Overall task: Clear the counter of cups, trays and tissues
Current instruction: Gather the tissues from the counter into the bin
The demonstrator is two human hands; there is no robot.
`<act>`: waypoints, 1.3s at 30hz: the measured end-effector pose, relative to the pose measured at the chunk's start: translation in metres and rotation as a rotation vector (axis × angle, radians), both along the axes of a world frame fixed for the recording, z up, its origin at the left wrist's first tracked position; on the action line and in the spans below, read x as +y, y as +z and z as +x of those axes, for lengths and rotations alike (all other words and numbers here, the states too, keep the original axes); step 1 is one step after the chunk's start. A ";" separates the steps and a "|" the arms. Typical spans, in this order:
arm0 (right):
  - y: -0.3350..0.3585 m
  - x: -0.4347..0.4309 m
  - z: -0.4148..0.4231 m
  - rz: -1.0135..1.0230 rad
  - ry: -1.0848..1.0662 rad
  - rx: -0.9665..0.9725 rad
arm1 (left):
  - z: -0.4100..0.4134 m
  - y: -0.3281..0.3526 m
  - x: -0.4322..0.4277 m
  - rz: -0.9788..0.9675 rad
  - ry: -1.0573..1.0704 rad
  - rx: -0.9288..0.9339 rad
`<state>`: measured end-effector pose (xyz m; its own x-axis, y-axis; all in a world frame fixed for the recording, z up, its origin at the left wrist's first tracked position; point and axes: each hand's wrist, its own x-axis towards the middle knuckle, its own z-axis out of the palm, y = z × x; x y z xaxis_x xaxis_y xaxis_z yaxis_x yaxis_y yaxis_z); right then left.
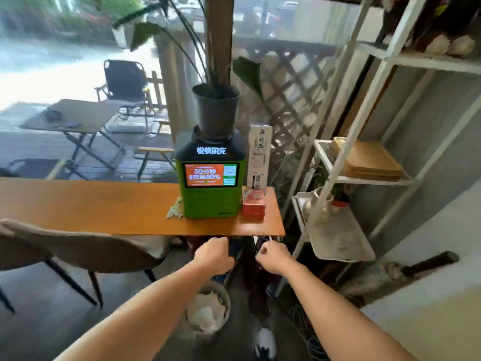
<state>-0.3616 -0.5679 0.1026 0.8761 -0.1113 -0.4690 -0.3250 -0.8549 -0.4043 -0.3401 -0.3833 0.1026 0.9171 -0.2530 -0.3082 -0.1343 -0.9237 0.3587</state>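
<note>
Head view | Your left hand [214,256] and right hand [273,257] hang apart, curled into fists, below the table's [78,204] near edge, nothing seen in either | Crumpled tissue [173,210] lies on the table against the green charger [210,194] | Step, likely: tissue pickup; next, reach over the edge, pinch it, drop it in the bin [228,300] below.

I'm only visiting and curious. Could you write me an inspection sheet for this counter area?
Surface: wooden counter, orange-brown top.
Job's things: crumpled tissue against the left side of the charging station; no cups or trays seen on the counter.
Clutter: green charging station with a black plant pot on top; red box to its right; white upright box behind that.
Hands: left hand and right hand curled, below the counter's near edge, nothing seen in them.
Cables: tangle on the floor.
Surroundings: waste basket holding paper; chair; white shelf rack.
</note>
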 end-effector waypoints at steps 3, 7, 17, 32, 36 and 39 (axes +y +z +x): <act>-0.003 0.064 -0.002 0.036 0.100 0.008 | -0.017 -0.001 0.067 0.069 0.045 0.024; 0.002 0.123 0.006 0.048 0.221 0.007 | -0.025 0.003 0.132 0.059 0.166 -0.007; -0.021 0.181 0.035 0.059 0.282 0.039 | -0.016 0.002 0.210 0.071 0.293 -0.033; -0.058 0.230 0.148 0.071 0.154 0.143 | 0.117 -0.019 0.235 0.093 0.112 0.053; -0.066 0.244 0.188 0.094 0.108 0.152 | 0.165 -0.028 0.245 0.084 0.108 0.068; -0.071 0.251 0.209 0.113 0.064 0.160 | 0.194 -0.040 0.255 0.092 0.091 0.091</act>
